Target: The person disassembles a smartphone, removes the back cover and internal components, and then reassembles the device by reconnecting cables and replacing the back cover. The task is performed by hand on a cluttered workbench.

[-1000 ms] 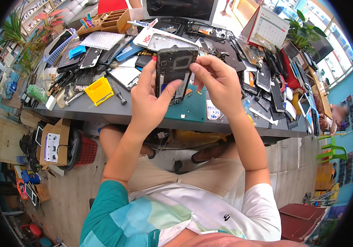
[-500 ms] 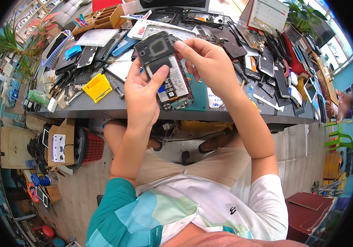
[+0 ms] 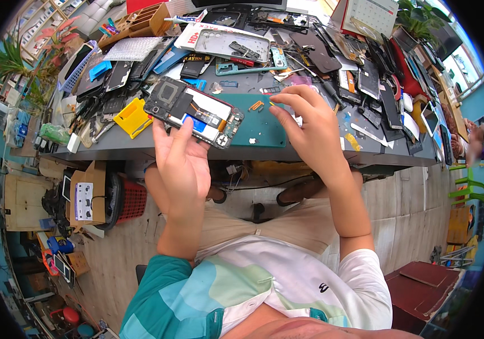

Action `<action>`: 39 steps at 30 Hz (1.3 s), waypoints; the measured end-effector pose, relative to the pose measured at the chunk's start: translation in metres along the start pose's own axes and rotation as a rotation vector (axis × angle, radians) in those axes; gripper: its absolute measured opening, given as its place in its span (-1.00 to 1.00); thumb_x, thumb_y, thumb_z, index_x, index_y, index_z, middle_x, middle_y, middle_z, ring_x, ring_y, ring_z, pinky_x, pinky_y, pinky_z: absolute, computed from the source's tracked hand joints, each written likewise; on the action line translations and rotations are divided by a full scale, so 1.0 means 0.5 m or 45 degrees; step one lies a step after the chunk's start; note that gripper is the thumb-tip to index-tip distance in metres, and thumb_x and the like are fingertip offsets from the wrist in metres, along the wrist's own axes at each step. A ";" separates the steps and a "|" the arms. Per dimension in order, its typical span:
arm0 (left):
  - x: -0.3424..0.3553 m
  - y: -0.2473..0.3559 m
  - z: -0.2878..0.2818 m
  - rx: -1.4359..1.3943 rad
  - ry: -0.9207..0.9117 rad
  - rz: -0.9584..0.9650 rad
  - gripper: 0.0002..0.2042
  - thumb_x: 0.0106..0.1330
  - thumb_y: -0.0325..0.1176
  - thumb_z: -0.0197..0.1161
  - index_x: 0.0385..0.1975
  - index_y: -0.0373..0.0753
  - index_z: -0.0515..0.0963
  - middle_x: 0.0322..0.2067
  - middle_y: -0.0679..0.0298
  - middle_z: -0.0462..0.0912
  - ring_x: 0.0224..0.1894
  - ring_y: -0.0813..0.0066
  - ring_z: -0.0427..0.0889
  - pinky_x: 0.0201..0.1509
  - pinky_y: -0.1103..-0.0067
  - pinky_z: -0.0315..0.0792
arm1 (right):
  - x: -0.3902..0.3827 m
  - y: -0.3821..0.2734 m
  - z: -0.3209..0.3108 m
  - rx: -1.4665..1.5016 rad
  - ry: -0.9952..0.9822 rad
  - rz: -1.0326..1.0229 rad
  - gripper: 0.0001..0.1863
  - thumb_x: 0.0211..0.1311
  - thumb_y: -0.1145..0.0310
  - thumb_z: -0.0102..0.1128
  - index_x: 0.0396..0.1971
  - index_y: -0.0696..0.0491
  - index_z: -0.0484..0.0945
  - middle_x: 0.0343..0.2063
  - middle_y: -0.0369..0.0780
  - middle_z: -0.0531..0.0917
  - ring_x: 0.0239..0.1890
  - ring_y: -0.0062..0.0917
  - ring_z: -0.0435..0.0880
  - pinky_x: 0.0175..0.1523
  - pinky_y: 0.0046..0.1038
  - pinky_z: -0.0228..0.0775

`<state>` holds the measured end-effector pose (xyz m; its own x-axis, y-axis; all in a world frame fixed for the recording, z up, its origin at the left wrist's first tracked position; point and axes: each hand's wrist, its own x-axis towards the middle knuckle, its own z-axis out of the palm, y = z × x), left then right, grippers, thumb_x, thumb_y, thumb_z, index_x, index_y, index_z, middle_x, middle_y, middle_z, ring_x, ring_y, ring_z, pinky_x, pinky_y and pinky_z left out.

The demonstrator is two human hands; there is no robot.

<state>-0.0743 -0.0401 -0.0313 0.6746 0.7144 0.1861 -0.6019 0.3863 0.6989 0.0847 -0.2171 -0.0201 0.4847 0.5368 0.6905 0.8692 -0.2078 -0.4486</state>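
Observation:
My left hand [image 3: 182,169] is closed on an opened phone [image 3: 169,97] above the desk, thumb across its inside. The phone's back is off: a black speaker cover, a white battery and a circuit board show. It lies tilted, board end to the right. My right hand [image 3: 316,125] is apart from it, thumb and forefinger pinched at a tiny yellow piece [image 3: 272,104], too small to name. Below the fingers lies a green work mat [image 3: 244,134], with small orange parts [image 3: 256,105] and white scraps on it.
Behind the mat lie a pale blue phone frame [image 3: 236,70] and a clear phone case [image 3: 228,40]. Heaps of phone parts cover both sides of the desk. A yellow plastic piece [image 3: 132,120] sits left of the phone. A metal spatula-like strip [image 3: 369,135] lies at right.
The phone has moved left and down and turned so its board end points right. My right hand has come away from it, to the right and down, over the mat.

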 end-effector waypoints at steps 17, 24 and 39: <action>-0.059 -0.013 0.033 -0.010 -0.019 -0.128 -0.17 0.45 -0.68 0.08 0.69 -0.17 -0.11 0.45 -0.06 0.36 0.43 0.13 0.50 0.49 0.06 0.47 | 0.051 0.020 0.003 0.046 -0.442 0.059 -0.81 0.29 0.41 0.46 -0.11 0.05 0.82 -0.25 -0.23 0.76 -0.21 -0.31 0.73 -0.06 -0.29 0.61; -0.047 -0.053 0.059 -0.119 -0.056 -0.143 -0.19 0.43 -0.68 0.05 0.66 -0.13 -0.06 0.51 -0.02 0.28 0.52 0.13 0.39 0.58 0.07 0.37 | 0.062 0.053 -0.047 0.446 -0.419 0.506 -0.72 0.30 0.39 0.55 -0.02 0.10 0.81 -0.33 -0.32 0.76 -0.34 -0.66 0.61 -0.18 -0.52 0.47; -0.066 0.015 -0.047 0.232 0.065 -0.274 -0.59 0.62 -0.50 0.17 0.36 -0.48 0.32 0.10 -0.10 0.69 0.07 -0.05 0.83 0.07 0.24 0.85 | 0.155 0.080 -0.019 0.163 -0.512 0.358 -0.65 0.28 0.23 0.55 -0.06 0.14 0.83 -0.28 -0.17 0.83 -0.34 -0.49 0.74 -0.14 -0.42 0.59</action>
<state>-0.1112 -0.0472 -0.0483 0.7534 0.6574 -0.0117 -0.3572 0.4242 0.8322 0.1582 -0.1916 0.0210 0.6005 0.7523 0.2712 0.6795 -0.3013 -0.6689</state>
